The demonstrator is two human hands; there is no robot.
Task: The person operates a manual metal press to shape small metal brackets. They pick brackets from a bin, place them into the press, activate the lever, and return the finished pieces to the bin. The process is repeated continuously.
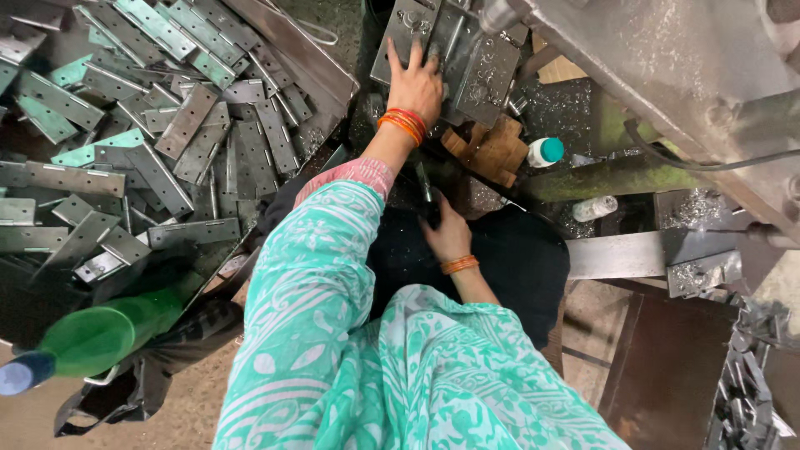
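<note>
Here, left hand (417, 82) presses one hinge plate (454, 58); right hand (447, 233) rests low.

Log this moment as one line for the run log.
left hand: flat on metal plates | right hand: on dark lap, grip unclear | hinge pile: left

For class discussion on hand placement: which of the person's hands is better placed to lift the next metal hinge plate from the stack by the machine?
Probably the left hand: it already rests on the hinge plates. The right hand is low, against dark cloth.
</note>
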